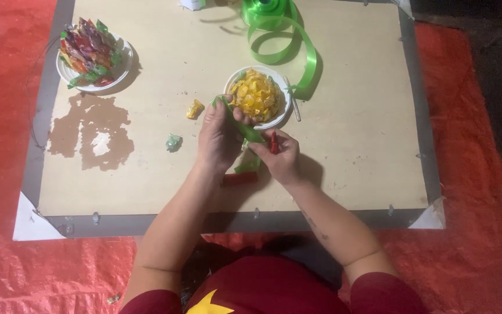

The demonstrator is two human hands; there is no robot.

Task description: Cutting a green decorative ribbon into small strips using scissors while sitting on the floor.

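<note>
Mid-frame, your left hand [219, 136] pinched a strip of shiny green ribbon [245, 131] beside the white bowl of yellow folded wrappers [257, 96]. Your right hand [283, 157] gripped what was probably a red lighter [273, 142]. Step looked like trimming or sealing ribbon; next needed a steady, taut hold.

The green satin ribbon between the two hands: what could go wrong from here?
1. The green satin ribbon held by the left hand and the right hand runs past the white bowl of yellow wrapped pieces; a pull might tip it.
2. The loose ribbon loop could tangle.
</note>
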